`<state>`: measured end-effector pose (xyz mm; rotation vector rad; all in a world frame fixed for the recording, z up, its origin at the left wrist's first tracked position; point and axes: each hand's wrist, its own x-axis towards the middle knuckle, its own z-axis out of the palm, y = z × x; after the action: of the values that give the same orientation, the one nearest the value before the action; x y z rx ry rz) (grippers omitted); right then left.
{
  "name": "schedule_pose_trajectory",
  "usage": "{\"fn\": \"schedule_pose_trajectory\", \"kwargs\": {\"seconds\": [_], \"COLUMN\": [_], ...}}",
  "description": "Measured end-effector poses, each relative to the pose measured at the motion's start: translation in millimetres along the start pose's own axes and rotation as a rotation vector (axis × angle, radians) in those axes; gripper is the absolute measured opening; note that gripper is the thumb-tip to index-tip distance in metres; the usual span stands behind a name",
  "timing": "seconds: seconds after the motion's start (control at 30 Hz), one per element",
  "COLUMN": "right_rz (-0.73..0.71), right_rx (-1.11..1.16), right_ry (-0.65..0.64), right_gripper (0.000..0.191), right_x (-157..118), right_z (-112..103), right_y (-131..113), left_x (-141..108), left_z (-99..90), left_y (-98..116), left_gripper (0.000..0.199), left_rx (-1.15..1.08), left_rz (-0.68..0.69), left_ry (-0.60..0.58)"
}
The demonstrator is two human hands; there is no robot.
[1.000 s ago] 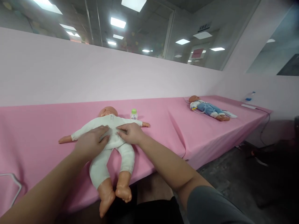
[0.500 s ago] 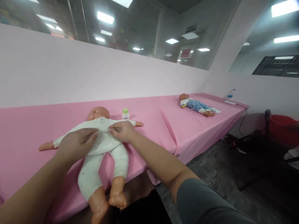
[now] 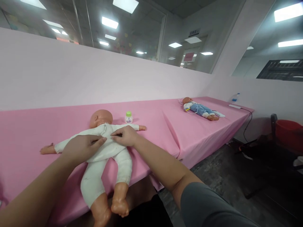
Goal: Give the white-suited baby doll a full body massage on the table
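A baby doll (image 3: pixel 104 151) with a white cloth body lies with its arms spread to both sides. Its bald head shows an ear, and the face is out of sight. My left hand (image 3: pixel 82 146) rests over the left side of the torso, thumb and fingers pinched at the white cloth. Opposite it, my right hand (image 3: pixel 125 135) has its fingertips pinched at the cloth near the middle of the torso, close to a small opening below the neck. The exact grip of the fingertips is partly hidden. Beyond the doll's right-hand arm stands a small bottle with a green cap (image 3: pixel 128 117).
Pink sheeting covers the table (image 3: pixel 151 116) along the white wall. Farther right lies a second doll (image 3: pixel 201 109) in blue trousers, with thin tubes by it. A clear bottle (image 3: pixel 234 98) and a white power strip (image 3: pixel 234 106) are at the far end. A red basin (image 3: pixel 288 132) stands right.
My left hand has moved slightly right and closer to my right hand, its thumb reaching farther over the torso. The whole view has shifted a little; the doll stays in place.
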<state>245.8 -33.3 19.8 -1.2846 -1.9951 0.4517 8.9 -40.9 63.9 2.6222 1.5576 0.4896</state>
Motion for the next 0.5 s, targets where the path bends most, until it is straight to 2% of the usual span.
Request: {"fn": "schedule_pose_trajectory", "kwargs": {"seconds": [0.07,0.1,0.17,0.23,0.37,0.5], "right_rz": [0.015,0.027,0.037,0.02,0.009,0.056], "right_rx": [0.04,0.042,0.009,-0.041,-0.119,-0.138], "right_ry": [0.064,0.094,0.124,0.088,-0.045,-0.109], "right_gripper": [0.026,0.029,0.037,0.047,0.059,0.053], "right_x": [0.0,0.2,0.8,1.5,2.8,2.6], "right_z": [-1.2,-1.8,-2.0,-0.7,3.8,3.3], "right_y": [1.2,1.2,0.5,-0.4,-1.0,-1.5], "left_x": [0.0,1.2,5.7,11.7,20.9,18.7], "left_z": [-2.8,-0.9,8.9,22.8,44.7,43.3], "left_y": [-0.4,-1.9,-7.2,-13.4,-20.8,-17.8], "left_gripper": [0.064,0.062,0.063,0.072,0.08,0.078], "left_rx": [-0.031,-0.033,-0.005,0.038,0.05,0.053], "left_rz": [-0.04,-0.037,0.052,0.142,0.181,0.135], "left_ry": [0.016,0.06,0.194,0.244,0.096,-0.013]}}
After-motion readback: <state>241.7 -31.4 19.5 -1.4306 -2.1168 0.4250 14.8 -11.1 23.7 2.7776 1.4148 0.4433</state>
